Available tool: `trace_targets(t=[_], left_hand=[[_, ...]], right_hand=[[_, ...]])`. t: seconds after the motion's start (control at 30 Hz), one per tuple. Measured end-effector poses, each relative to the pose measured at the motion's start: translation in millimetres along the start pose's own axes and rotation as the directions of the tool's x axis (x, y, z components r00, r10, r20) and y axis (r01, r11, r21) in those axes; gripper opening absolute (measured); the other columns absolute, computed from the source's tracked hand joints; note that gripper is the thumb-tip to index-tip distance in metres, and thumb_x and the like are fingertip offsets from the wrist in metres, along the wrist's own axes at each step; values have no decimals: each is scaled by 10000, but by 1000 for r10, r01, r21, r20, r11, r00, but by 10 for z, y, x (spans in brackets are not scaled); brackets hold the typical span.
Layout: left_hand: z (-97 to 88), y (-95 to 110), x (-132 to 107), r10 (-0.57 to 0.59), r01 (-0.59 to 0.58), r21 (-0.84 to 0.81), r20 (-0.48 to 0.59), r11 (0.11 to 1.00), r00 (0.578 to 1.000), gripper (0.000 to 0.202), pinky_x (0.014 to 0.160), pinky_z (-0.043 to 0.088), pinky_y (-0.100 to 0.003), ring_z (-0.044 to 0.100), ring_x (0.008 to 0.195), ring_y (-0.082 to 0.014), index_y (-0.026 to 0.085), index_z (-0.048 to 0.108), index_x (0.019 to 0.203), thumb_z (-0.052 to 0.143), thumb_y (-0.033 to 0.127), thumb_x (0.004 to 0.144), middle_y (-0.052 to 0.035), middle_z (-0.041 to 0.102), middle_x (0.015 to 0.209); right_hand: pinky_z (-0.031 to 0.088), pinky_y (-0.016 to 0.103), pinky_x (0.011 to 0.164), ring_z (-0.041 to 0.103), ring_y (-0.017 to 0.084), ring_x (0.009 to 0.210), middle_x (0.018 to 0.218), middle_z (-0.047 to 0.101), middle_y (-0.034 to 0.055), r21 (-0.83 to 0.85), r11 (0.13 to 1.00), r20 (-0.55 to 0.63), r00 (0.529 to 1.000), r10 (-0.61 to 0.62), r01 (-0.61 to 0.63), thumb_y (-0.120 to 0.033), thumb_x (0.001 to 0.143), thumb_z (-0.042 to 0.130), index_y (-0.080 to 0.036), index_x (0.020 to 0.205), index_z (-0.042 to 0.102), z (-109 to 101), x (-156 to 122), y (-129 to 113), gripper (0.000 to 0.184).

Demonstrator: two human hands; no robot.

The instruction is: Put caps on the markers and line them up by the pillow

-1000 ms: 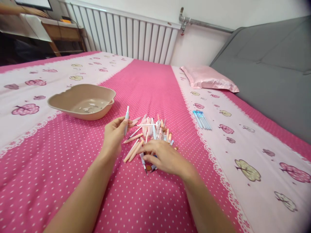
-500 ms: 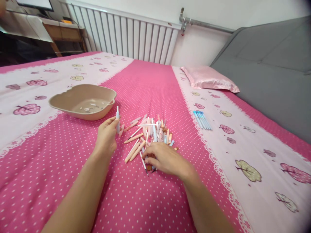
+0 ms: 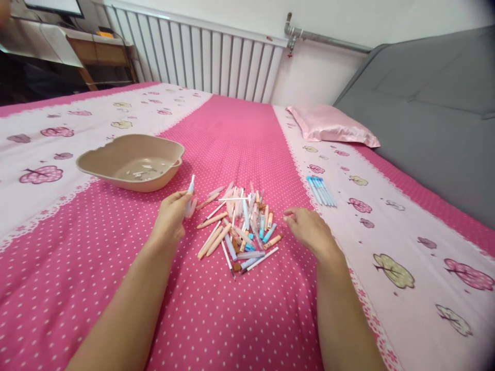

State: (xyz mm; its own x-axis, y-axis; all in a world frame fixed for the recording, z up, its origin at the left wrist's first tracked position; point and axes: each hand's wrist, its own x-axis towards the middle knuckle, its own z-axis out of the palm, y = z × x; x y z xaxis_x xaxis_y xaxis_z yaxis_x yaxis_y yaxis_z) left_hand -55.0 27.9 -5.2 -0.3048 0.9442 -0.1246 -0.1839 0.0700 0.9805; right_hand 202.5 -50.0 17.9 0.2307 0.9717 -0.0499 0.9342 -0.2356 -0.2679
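Observation:
My left hand (image 3: pixel 173 212) pinches a pale blue pen barrel (image 3: pixel 191 189) with a white end sticking up, left of the heap. Between my hands a loose heap of pen parts (image 3: pixel 247 219) lies on the bedspread: peach, pink, lilac and blue barrels, white refills and small caps. My right hand (image 3: pixel 309 229) hovers at the right of the heap, its fingers loosely bent and apart from the thumb. Nothing shows in it. Several assembled blue pens (image 3: pixel 322 191) lie side by side in a row farther right.
A beige basin (image 3: pixel 116 172) with small white pieces inside stands at the left. The pink dotted bedspread (image 3: pixel 232 319) lies under everything. Farther back are a pink pillow (image 3: pixel 332 126), a grey headboard (image 3: pixel 425 98), a white radiator (image 3: pixel 201 54) and a desk (image 3: pixel 100 51).
My right hand has lifted off the front of the heap and moved to the right, uncovering blue and lilac parts. The pen barrel in my left hand has tilted slightly rightward and sits a little lower.

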Motion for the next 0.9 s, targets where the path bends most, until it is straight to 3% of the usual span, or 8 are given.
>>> trace_targets(t=[0.13, 0.27, 0.47, 0.67, 0.77, 0.9], left_hand=[[-9, -37, 12, 6, -7, 22, 77, 1000, 997, 95, 373, 244, -177, 417, 380, -63, 119, 566, 629, 619, 197, 636, 13, 499, 467], [-11, -47, 9, 3, -7, 29, 125, 1000, 992, 71, 376, 239, -177, 406, 364, -64, 117, 568, 653, 598, 180, 660, 13, 503, 450], [5, -34, -7, -22, 22, 1, 143, 1000, 990, 31, 385, 264, -177, 424, 364, -71, 124, 556, 652, 578, 142, 664, 17, 499, 441], [19, -24, -19, -28, 30, -16, 111, 999, 993, 42, 393, 296, -174, 439, 367, -72, 134, 533, 643, 568, 127, 664, 28, 486, 440], [35, -1, -42, -44, 46, -17, 116, 999, 992, 40, 403, 329, -182, 450, 363, -79, 139, 525, 655, 563, 130, 664, 24, 501, 447], [52, 31, -69, -98, 100, -8, 145, 995, 985, 57, 396, 326, -186, 495, 379, -108, 151, 494, 663, 547, 131, 665, 2, 532, 453]], right_hand=[[442, 315, 754, 633, 258, 961, 1002, 692, 136, 9, 999, 135, 990, -40, 39, -276, 868, 421, -154, 1023, 661, 158, 122, 9, 311], [438, 258, 694, 658, 191, 793, 892, 706, 92, 152, 987, 195, 978, -75, 46, -230, 878, 401, -160, 1040, 633, 262, 187, -40, 292], [442, 224, 661, 654, 166, 742, 824, 695, 71, 328, 943, 185, 975, -126, 60, -133, 858, 373, -163, 980, 624, 340, 199, -47, 280], [452, 211, 589, 642, 150, 716, 873, 655, 43, 535, 843, 209, 959, -192, 53, -91, 768, 501, -171, 1178, 505, 340, 176, -15, 418], [455, 211, 577, 631, 151, 724, 897, 633, 37, 550, 833, 206, 958, -200, 56, -82, 703, 577, -178, 1201, 482, 342, 171, -19, 516], [447, 223, 555, 611, 152, 678, 860, 628, 27, 514, 857, 174, 973, -149, 39, -119, 676, 623, -180, 1172, 494, 381, 169, -68, 516]])
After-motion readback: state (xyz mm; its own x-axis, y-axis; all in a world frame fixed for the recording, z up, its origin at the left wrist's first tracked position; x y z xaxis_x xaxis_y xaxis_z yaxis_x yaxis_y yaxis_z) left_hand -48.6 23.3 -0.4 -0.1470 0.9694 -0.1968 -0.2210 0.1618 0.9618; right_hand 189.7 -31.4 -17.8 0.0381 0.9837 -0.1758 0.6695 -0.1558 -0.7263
